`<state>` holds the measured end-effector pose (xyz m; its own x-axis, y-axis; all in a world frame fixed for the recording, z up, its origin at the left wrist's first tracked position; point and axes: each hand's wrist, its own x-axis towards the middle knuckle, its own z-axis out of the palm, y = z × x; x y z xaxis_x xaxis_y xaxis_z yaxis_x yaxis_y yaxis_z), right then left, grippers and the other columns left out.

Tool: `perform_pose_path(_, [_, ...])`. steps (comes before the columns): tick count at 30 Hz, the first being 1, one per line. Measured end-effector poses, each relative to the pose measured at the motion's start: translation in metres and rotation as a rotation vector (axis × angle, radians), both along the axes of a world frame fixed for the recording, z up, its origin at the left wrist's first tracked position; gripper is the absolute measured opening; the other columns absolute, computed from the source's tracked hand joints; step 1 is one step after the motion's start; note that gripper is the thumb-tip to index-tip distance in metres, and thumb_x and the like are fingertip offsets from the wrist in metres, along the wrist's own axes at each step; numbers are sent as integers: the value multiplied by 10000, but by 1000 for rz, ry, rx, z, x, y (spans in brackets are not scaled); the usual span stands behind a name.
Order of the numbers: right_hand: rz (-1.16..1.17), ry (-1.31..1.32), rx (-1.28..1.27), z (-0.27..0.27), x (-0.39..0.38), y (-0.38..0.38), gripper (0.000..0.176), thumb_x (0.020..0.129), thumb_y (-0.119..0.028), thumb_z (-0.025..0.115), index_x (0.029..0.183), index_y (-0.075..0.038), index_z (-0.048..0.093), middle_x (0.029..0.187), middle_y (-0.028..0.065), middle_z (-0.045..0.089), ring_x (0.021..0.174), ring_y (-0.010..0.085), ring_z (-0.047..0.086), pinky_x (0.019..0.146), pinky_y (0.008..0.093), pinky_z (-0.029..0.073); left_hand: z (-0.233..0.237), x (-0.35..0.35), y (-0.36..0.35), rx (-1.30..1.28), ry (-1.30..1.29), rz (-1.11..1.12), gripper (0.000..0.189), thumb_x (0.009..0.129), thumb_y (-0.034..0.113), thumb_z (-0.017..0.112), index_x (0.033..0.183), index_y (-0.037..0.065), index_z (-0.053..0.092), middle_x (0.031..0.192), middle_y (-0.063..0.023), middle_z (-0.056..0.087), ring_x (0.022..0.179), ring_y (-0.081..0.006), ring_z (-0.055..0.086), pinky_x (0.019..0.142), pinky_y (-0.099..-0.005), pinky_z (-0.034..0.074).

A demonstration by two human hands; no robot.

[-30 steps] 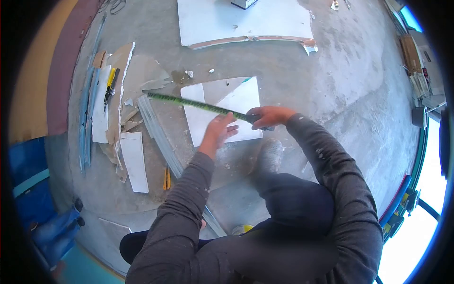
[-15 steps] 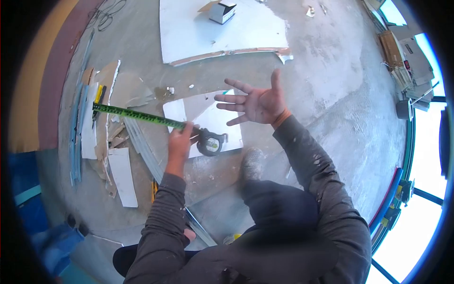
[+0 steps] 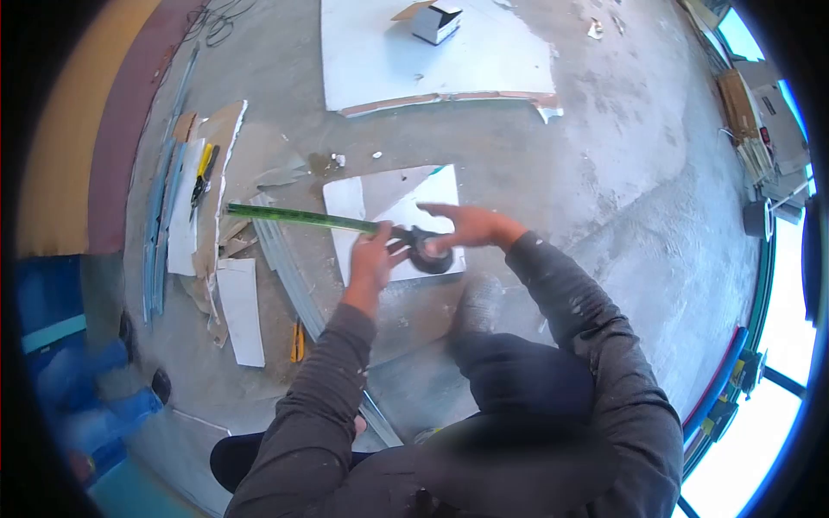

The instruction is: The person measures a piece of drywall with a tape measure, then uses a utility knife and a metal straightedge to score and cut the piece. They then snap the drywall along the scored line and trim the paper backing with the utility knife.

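Observation:
My left hand (image 3: pixel 370 263) pinches the green blade (image 3: pixel 298 216) of a tape measure just beside its dark round case (image 3: pixel 430 255). The blade sticks out to the left, above the floor, its free end close to the scrap pile. My right hand (image 3: pixel 471 230) is at the case from the right, one digit stretched out over the top and the others against the case, somewhat blurred. Below the tape measure lies a white board piece (image 3: pixel 410 194) on the floor, partly covered by my hands.
A large white board (image 3: pixel 380 65) with a small open box (image 3: pixel 436 23) on it lies ahead. To the left are board offcuts (image 3: pixel 240 311), yellow-handled snips (image 3: pixel 204 168), metal profiles (image 3: pixel 281 259) and an orange-yellow tool (image 3: pixel 298 341). A bucket (image 3: pixel 758 219) stands at the right.
My right hand, spread wide before, has come down onto the tape measure case. My left hand and the tape measure have shifted right, and the blade's free end has drawn away from the snips.

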<state>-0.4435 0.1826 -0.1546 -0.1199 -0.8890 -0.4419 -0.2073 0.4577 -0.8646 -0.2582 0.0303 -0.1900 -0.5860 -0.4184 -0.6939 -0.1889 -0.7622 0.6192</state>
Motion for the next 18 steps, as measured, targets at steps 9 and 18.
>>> perform_pose_path(9, [-48,-95,374,-20,-45,23,781,683,-278,792,1397,-99,531,1108,105,678,1006,233,651,910,339,519,-53,-54,19,237,-68,151,291,985,221,637,1143,33,483,1060,-112,557,893,-280,619,845,-467,603])
perform_pose_path(18, [36,338,546,-43,-108,6,521,904,-480,585,1148,-33,694,1096,174,701,981,310,665,901,414,491,-96,-87,-52,158,-105,186,240,1004,255,604,1078,37,536,904,-99,606,758,-231,627,809,-445,608])
